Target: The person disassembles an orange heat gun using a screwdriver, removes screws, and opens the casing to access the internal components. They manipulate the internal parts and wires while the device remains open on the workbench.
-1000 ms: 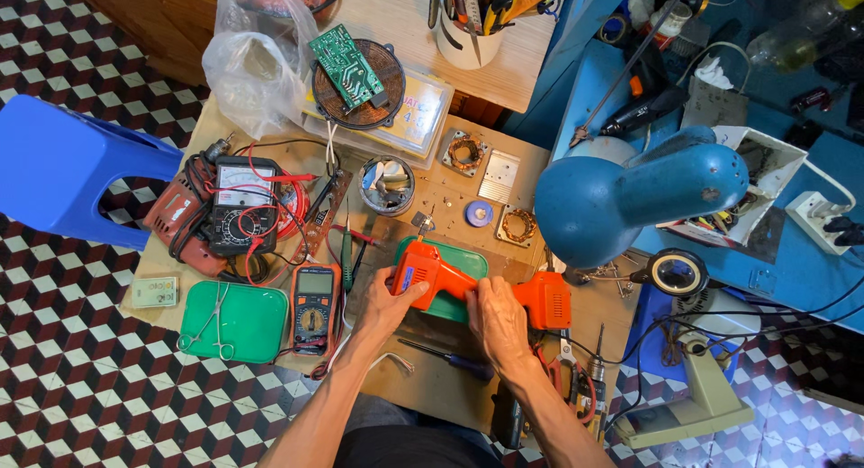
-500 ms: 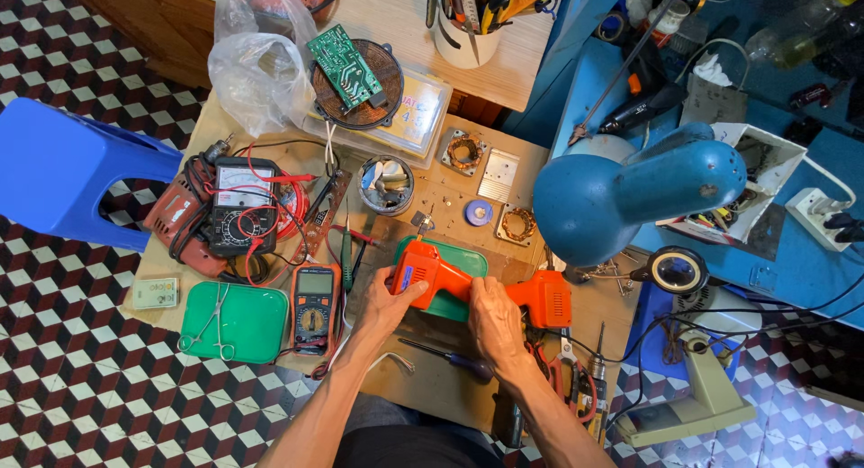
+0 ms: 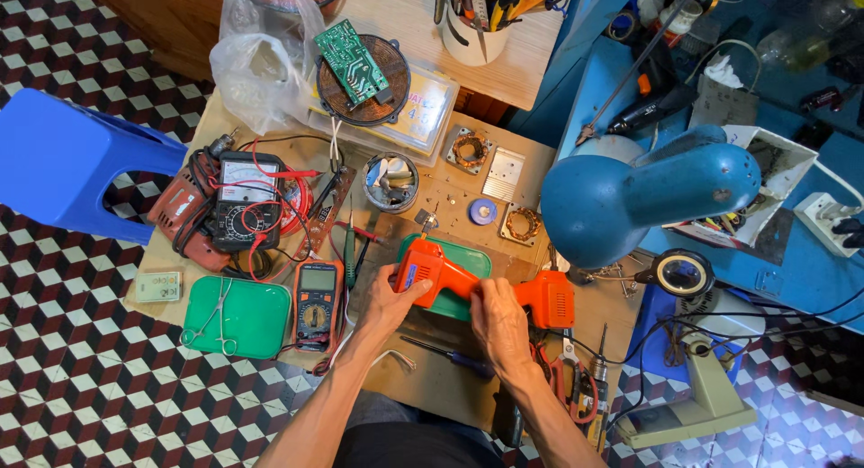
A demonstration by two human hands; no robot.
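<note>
I am keeping both grips wrapped on the orange power drill [image 3: 481, 283], left hand [image 3: 389, 299] at its left end, right hand [image 3: 498, 317] mid-body. Since a second ago it is barely shifting, staying low over the green tray [image 3: 472, 259] mid-counter.

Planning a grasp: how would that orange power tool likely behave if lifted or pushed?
The orange power tool looks rigid, a hard plastic shell. Probably hefty: both the left hand and right hand grip it. Lying sideways with an angled handle, it should slide or pivot rather than roll.
</note>
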